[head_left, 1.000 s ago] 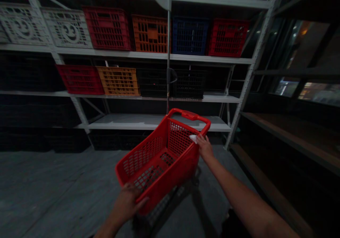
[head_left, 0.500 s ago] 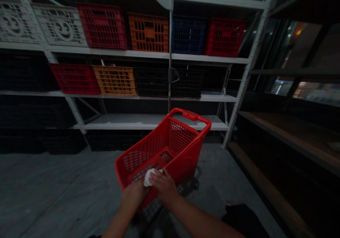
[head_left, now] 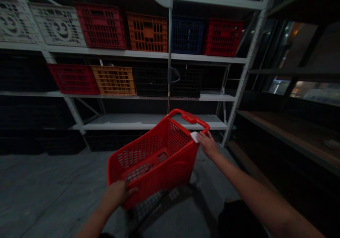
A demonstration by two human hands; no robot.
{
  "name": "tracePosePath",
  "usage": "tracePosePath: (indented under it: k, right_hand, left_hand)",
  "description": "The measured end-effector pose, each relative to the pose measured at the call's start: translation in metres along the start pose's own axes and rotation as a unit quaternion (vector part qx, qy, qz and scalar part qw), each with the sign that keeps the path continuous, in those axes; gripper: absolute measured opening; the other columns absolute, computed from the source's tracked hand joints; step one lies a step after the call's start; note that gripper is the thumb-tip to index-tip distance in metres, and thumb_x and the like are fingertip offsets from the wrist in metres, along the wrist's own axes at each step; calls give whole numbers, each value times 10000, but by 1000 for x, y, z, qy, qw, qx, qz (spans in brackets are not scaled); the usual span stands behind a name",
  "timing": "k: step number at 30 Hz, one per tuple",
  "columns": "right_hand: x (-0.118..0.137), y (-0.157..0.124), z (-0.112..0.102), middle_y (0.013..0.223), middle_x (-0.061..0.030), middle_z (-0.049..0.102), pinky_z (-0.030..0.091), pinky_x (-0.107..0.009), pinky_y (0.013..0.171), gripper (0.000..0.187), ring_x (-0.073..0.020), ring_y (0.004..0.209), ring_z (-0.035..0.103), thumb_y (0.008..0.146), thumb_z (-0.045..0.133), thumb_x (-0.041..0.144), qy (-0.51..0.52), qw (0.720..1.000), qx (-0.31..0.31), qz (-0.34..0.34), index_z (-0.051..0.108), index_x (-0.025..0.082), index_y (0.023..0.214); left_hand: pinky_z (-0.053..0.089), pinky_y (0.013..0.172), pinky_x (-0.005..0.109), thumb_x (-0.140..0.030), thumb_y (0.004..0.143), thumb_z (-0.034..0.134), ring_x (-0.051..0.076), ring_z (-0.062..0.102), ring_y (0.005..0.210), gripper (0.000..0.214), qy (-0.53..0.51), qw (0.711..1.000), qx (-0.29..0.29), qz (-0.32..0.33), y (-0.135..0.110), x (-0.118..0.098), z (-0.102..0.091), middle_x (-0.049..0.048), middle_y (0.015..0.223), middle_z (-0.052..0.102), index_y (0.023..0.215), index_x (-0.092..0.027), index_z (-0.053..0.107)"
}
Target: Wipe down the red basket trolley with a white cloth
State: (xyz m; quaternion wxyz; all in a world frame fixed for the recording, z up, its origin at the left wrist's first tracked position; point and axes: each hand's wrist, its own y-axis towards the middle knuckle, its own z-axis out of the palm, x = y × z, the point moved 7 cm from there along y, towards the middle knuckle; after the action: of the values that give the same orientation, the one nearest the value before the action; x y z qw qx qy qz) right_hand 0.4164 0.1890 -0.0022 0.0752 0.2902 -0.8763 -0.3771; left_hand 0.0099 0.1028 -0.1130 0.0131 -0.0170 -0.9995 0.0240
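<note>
A red plastic shopping cart (head_left: pixel 162 172) stands before me, its handle end pointing toward the shelves. My left hand (head_left: pixel 118 193) grips the near front corner of its rim, fingers over the edge. A white cloth (head_left: pixel 194 137), small and crumpled, lies under the fingers of my right hand (head_left: pixel 208 144), which presses it on the rim just below the handle. The basket has a mesh of holes, and the floor shows through its bottom. A thin upright pole (head_left: pixel 170 54) with a grey clip rises at the handle end.
Grey metal shelving (head_left: pixel 148 54) runs across the back. It bears red crates (head_left: pixel 101 25), an orange crate (head_left: pixel 147 32), a blue crate (head_left: pixel 187 36), a yellow crate (head_left: pixel 113 80) and white smiley crates (head_left: pixel 60 27). Dark wooden shelves (head_left: pixel 287 124) line the right side. The floor (head_left: pixel 53 192) is grey concrete.
My right hand has slid the cloth along the near rim, from the front corner up to the handle end. My left hand stays at the front corner, and the cart has turned slightly.
</note>
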Motion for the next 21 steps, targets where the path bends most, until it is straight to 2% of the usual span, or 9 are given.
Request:
tracePosePath:
  k: [3, 5, 7, 9, 12, 14, 17, 19, 21]
  right_hand:
    - [-41, 14, -21, 1206, -99, 564, 170, -538, 1027, 390, -237, 1252, 359, 788, 376, 33, -50, 992, -30, 108, 600, 173, 1075]
    - [-35, 15, -19, 1236, -111, 536, 209, -521, 1020, 350, -246, 1265, 333, 809, 374, 56, -44, 989, -40, 135, 618, 159, 1038]
    - [-4, 12, -6, 1258, -111, 516, 251, -483, 1015, 345, -233, 1262, 339, 837, 357, 82, -9, 991, -53, 125, 604, 157, 1067]
    - [40, 7, 12, 1264, -93, 513, 256, -459, 1021, 350, -216, 1262, 339, 858, 357, 108, 35, 993, -61, 94, 567, 175, 1129]
    - [96, 4, 32, 1288, -53, 496, 202, -459, 1045, 351, -205, 1282, 304, 858, 400, 119, 82, 995, -41, 45, 541, 228, 1161]
    - [110, 6, 37, 1303, -31, 482, 165, -464, 1054, 367, -198, 1286, 297, 851, 420, 113, 89, 996, -14, 18, 533, 262, 1167]
    - [88, 12, 29, 1306, -24, 478, 148, -458, 1059, 419, -185, 1267, 334, 842, 403, 85, 68, 998, 11, -13, 505, 275, 1201]
    - [51, 17, 16, 1301, -35, 483, 170, -449, 1056, 451, -187, 1258, 352, 822, 379, 53, 44, 999, -5, 6, 508, 250, 1207]
    - [7, 19, 3, 1286, -48, 498, 202, -459, 1047, 472, -199, 1264, 344, 799, 350, 26, 22, 996, -51, 70, 531, 222, 1189]
  left_hand:
    - [456, 708, 333, -633, 745, 347, 262, 629, 831, 582, -27, 1000, -3, -6, 2, 6, -6, 147, 862, 680, 876, -140, 628]
    - [454, 725, 330, -666, 734, 336, 257, 625, 857, 630, -53, 998, -23, 16, 6, -10, -17, 144, 900, 676, 955, -143, 608]
    - [448, 752, 319, -662, 733, 357, 245, 621, 887, 638, -73, 995, -47, 56, 14, -39, -31, 131, 950, 669, 1061, -155, 564]
    - [445, 759, 311, -644, 732, 390, 237, 621, 890, 635, -80, 992, -64, 72, 26, -73, -44, 114, 957, 670, 1142, -176, 512]
    - [446, 738, 302, -651, 734, 384, 231, 624, 880, 630, -82, 992, -84, 56, 45, -112, -59, 95, 952, 673, 1180, -217, 484]
    - [450, 712, 319, -662, 765, 292, 245, 630, 846, 618, -63, 993, -96, 18, 55, -120, -64, 114, 893, 680, 1085, -207, 560]
    - [450, 686, 315, -617, 818, 183, 238, 636, 797, 628, -46, 994, -99, -10, 62, -118, -64, 127, 804, 680, 945, -187, 623]
    - [446, 692, 299, -591, 831, 189, 220, 635, 800, 596, -44, 994, -100, -5, 63, -114, -63, 114, 813, 682, 933, -198, 625]
    - [444, 692, 292, -584, 834, 201, 212, 635, 799, 576, -42, 994, -101, -2, 62, -111, -62, 106, 822, 683, 916, -204, 625]
